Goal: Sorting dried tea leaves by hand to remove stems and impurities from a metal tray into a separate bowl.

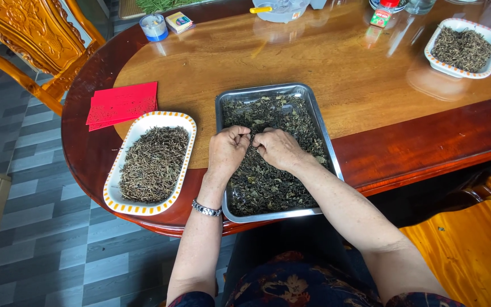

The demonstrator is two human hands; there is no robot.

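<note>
A steel tray (313, 116) full of dark dried leaves lies at the table's near edge. Both my hands rest over its middle, fingertips meeting. My left hand (227, 149), with a metal watch on its wrist, pinches a small bit of leaf. My right hand (278, 149) pinches the same bit from the other side. To the left of the tray stands a white oblong dish (186, 122) with an orange rim, filled with thin brown stems.
Red envelopes (121, 103) lie at the table's left. A second stem-filled dish (462, 50) sits far right. A small jar (154, 26), a small box (178, 21), a plastic container (279, 9) and a red-capped bottle (383, 13) line the far edge. Carved wooden chair (32, 40) at upper left.
</note>
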